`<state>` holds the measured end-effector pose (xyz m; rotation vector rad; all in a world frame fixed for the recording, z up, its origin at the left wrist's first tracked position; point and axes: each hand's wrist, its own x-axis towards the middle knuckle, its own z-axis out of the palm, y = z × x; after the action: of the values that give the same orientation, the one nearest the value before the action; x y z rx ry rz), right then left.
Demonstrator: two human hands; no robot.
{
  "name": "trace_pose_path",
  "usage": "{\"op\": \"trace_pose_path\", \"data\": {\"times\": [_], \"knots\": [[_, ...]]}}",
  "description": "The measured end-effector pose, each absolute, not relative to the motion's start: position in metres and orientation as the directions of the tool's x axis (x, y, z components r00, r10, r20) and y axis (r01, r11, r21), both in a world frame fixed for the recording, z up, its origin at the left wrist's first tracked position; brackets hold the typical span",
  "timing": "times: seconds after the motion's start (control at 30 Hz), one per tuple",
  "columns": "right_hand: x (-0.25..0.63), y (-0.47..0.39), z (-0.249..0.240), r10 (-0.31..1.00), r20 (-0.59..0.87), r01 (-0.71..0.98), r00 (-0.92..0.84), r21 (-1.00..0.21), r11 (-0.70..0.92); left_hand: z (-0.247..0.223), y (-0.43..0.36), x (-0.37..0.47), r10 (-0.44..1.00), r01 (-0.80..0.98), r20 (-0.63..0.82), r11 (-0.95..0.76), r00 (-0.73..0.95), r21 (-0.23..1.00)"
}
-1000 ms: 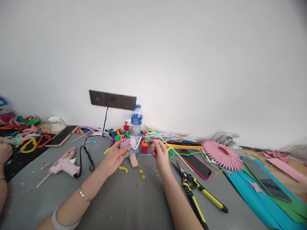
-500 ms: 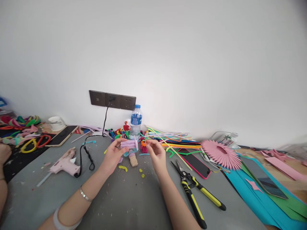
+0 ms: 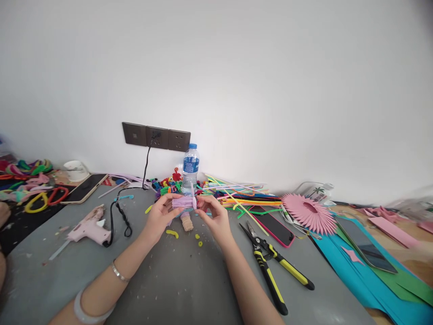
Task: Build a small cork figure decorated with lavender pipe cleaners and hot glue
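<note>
My left hand (image 3: 159,217) is closed round the left end of a bundle of lilac pipe cleaners (image 3: 182,202), held above the grey table. At the bundle's right end a lilac strand stands upright, and the fingertips of my right hand (image 3: 214,217) pinch there. Just below the bundle is a beige coiled piece (image 3: 186,223). Small yellow-green pipe cleaner bits (image 3: 172,233) lie nearby. Behind my hands stands a water bottle (image 3: 191,166) with a blue cap.
A pink glue gun (image 3: 90,229) lies left, its cord running to the wall socket (image 3: 157,137). Yellow-and-black pliers (image 3: 270,257) lie open at right. Loose pipe cleaners (image 3: 243,192), a pink folded-paper ring (image 3: 307,214), phones and coloured sheets (image 3: 352,275) surround them. Another person's hand shows at far left.
My right hand has moved in to the right end of the lilac bundle. The orange and red piece seen beside its fingers before no longer shows there. The view has shifted slightly.
</note>
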<state>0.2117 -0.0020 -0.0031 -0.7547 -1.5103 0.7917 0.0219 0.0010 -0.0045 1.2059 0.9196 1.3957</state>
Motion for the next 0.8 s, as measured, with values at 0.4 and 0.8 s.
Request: {"op": "trace_pose_path", "data": {"times": [0.4, 0.8], "knots": [[0.2131, -0.0005, -0.0047, 0.822, 0.564, -0.025, -0.078, -0.825, 0.564, -0.0009, 0.0, 0.0191, 0.97, -0.108, 0.228, -0.218, 0.084, 0.97], [0.2159, -0.0008, -0.0023, 0.841, 0.537, -0.087, -0.066, -0.843, 0.531, 0.0018, 0.0001, 0.0179, 0.947, -0.084, 0.315, -0.309, 0.066, 0.947]]}}
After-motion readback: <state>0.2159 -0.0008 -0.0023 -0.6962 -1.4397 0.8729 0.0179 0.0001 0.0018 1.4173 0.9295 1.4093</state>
